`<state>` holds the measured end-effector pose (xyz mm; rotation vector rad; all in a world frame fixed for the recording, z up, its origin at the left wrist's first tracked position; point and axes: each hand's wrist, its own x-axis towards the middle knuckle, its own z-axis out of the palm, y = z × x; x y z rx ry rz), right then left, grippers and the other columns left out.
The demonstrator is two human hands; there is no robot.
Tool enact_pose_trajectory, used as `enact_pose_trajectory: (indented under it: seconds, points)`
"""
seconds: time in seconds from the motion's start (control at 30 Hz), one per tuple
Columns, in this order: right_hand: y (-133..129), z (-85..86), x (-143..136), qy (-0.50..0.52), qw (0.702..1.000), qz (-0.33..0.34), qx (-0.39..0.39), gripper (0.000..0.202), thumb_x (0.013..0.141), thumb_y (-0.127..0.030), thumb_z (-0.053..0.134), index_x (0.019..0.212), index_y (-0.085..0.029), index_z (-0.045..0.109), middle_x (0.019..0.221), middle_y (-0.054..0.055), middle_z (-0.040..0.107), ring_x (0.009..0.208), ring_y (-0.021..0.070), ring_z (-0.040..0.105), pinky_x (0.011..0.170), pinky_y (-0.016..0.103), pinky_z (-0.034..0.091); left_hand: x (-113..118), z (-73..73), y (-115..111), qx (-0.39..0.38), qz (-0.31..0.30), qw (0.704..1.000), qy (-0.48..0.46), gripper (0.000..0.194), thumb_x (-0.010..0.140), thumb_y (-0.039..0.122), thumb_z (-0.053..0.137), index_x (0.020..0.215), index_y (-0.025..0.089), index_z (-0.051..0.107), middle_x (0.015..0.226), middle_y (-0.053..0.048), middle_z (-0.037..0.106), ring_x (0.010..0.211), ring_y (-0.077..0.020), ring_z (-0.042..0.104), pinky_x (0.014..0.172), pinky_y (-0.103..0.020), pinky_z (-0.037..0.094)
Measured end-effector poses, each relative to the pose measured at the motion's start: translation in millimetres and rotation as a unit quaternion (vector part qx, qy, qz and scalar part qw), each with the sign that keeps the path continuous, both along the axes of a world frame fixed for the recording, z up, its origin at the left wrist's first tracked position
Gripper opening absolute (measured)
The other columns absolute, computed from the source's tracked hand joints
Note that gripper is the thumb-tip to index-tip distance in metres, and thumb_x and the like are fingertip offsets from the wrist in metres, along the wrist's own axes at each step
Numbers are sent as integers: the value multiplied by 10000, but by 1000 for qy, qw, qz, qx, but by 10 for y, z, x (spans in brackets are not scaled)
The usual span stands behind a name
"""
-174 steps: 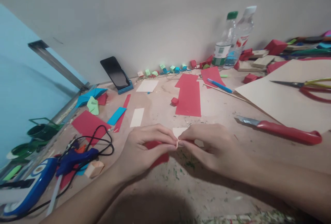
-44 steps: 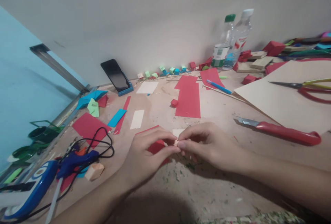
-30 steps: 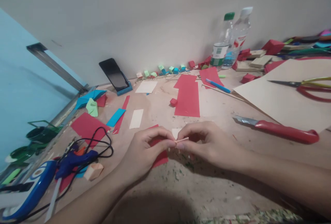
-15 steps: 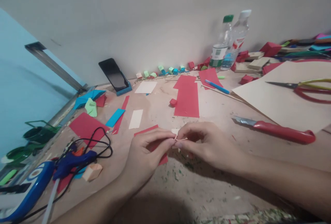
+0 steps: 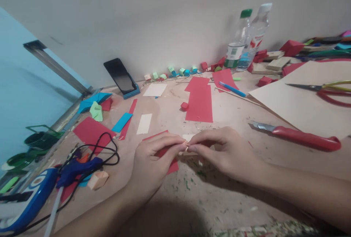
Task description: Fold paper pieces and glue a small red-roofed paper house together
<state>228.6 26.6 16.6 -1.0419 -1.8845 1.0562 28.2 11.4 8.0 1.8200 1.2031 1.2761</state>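
My left hand [image 5: 156, 155] and my right hand [image 5: 219, 147] meet fingertip to fingertip low over the table. Between them they pinch a small strip of pale pinkish paper [image 5: 187, 144], mostly hidden by the fingers. Under the left hand lies a red paper sheet [image 5: 172, 165], partly covered. A cream paper piece [image 5: 188, 137] shows just behind the fingertips. Farther back, a small red paper cube [image 5: 184, 106] sits beside a tall red paper sheet [image 5: 200, 103].
To the right lie a red-handled knife [image 5: 304, 137] and scissors [image 5: 326, 89] on a cream sheet. A blue glue gun [image 5: 79, 171] with its cord is on the left. A phone [image 5: 120, 78] on a stand and two bottles [image 5: 236, 50] stand along the wall.
The fingertips of both hands have drawn closer around the pale paper strip, so less of it shows. The view has shifted slightly.
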Motion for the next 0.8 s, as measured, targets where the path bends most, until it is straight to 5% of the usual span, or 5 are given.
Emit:
enact_pose_trajectory:
  seconds: [0.43, 0.8]
  points:
    - [-19, 2, 17, -18, 998, -17, 59, 144, 952, -192, 636, 884, -192, 763, 804, 21, 769, 721, 144, 684, 669, 240, 522, -11, -14, 33, -174, -83, 975, -107, 131, 860, 176, 780, 978, 227, 806, 942, -9, 786, 848, -135, 726, 774, -203, 578]
    - [4, 50, 17, 21, 999, -31, -23, 87, 937, -223, 681, 897, -188, 749, 805, -5, 747, 660, 111, 649, 603, 208, 505, -29, 17, 64, -163, -33, 981, -97, 121, 816, 187, 814, 906, 255, 857, 918, -15, 830, 827, -157, 756, 760, -220, 604]
